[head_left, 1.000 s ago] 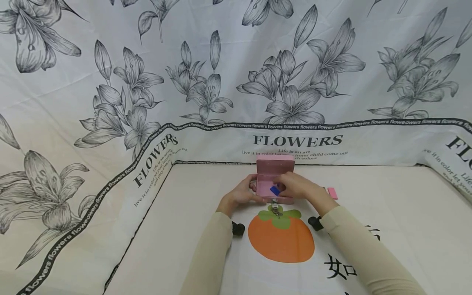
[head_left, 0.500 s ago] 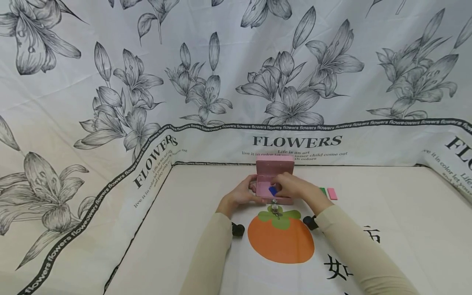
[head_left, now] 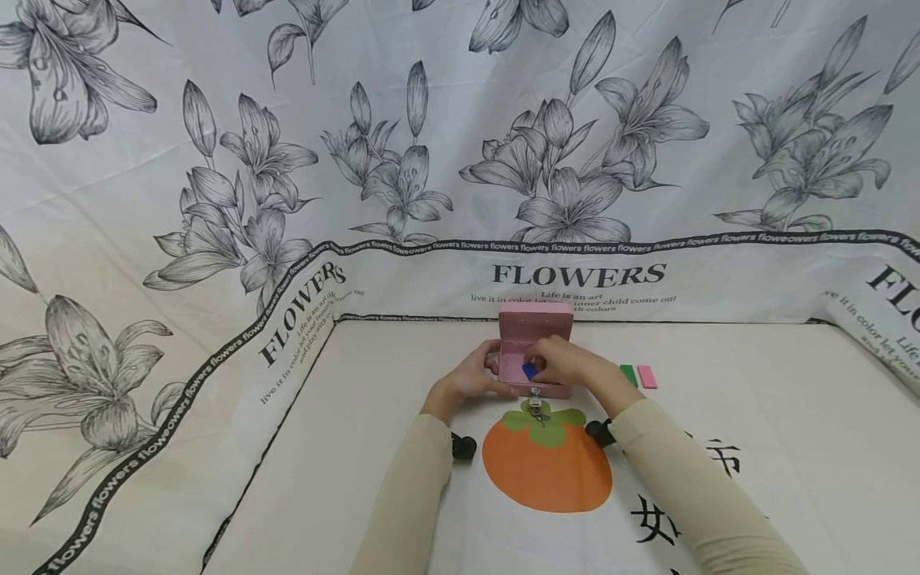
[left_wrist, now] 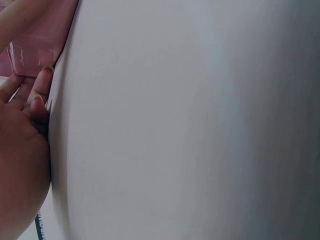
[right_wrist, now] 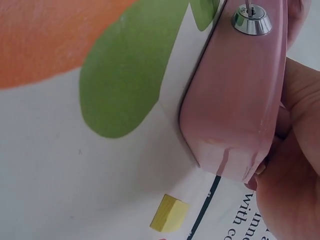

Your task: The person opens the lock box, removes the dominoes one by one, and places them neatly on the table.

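Observation:
A small pink metal lockbox (head_left: 535, 323) stands with its lid raised at the back of the table. My left hand (head_left: 470, 374) grips its left side, thumb at the front and fingers around the side. In the left wrist view, fingertips of the left hand (left_wrist: 22, 145) touch the box wall (left_wrist: 35, 60). My right hand (head_left: 564, 361) reaches inside the box and pinches a blue block (head_left: 529, 371), partly covered by its fingers. A silver lock with a key (head_left: 535, 397) shows on the box front. Part of the box floor is hidden by the right hand.
Right of the box lie a green block (head_left: 628, 375) and a pink block (head_left: 648, 377). A yellow block (right_wrist: 169, 214) shows beside the box in the right wrist view. The tablecloth has a printed orange persimmon (head_left: 548, 467) in front; a floral curtain (head_left: 402, 184) rises behind.
My right hand has shifted slightly left inside the box with the blue block. The green block has come out from behind the right wrist. My left hand stays on the box.

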The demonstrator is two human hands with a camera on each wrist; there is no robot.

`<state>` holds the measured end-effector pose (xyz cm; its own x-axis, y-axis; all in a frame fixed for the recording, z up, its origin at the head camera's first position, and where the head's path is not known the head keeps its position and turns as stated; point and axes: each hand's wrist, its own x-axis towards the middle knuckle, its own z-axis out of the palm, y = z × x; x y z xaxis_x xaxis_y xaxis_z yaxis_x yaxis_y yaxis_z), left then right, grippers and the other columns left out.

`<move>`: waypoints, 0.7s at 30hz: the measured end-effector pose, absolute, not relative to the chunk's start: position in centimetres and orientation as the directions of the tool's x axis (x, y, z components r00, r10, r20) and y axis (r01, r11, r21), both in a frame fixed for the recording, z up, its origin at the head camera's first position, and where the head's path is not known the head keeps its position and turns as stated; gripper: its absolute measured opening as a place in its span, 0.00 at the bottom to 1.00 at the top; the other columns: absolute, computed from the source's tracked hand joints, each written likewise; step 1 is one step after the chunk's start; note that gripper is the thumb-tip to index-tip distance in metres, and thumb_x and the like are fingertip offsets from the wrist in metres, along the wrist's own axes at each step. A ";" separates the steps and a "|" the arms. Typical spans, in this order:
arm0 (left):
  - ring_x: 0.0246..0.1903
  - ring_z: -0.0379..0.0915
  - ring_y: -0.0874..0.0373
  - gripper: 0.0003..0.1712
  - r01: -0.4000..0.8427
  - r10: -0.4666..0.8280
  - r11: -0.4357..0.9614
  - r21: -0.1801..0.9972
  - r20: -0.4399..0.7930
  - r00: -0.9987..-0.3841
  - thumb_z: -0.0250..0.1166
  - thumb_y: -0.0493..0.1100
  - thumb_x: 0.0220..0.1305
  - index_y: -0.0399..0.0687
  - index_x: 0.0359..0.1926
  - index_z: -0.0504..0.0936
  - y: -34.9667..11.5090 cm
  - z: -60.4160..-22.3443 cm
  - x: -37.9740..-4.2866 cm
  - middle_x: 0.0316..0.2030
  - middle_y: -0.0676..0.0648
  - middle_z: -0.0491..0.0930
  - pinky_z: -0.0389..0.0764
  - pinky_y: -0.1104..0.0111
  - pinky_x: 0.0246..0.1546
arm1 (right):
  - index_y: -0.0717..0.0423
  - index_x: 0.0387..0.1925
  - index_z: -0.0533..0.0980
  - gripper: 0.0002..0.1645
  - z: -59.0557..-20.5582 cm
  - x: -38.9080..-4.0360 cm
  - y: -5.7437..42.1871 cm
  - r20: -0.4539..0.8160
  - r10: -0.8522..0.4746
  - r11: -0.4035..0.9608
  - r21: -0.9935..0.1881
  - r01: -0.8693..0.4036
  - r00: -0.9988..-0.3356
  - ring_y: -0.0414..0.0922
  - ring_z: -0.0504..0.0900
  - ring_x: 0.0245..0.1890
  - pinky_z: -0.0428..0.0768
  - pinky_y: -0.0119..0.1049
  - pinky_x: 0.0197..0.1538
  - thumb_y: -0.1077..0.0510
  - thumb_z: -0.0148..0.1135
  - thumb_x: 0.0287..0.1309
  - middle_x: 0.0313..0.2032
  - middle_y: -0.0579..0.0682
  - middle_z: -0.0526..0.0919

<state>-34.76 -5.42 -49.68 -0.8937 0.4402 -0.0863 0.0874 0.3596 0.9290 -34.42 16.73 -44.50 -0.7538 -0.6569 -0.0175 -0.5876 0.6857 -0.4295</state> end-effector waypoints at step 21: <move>0.41 0.67 0.56 0.58 0.084 0.442 0.361 0.929 -0.091 -0.892 0.84 0.34 0.44 0.50 0.74 0.63 -5.5 -49.7 -34.8 0.42 0.42 0.73 0.68 0.65 0.46 | 0.64 0.55 0.82 0.25 -44.6 -33.5 17.3 0.122 -0.590 0.636 -0.539 -0.552 -0.798 0.45 0.76 0.31 0.75 0.38 0.36 0.64 0.75 0.54 0.31 0.48 0.82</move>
<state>-34.82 -5.54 -49.66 -0.8922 0.4424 -0.0913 0.0841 0.3613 0.9286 -33.54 17.28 -44.63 -0.7985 -0.5895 0.1219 -0.5520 0.6362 -0.5391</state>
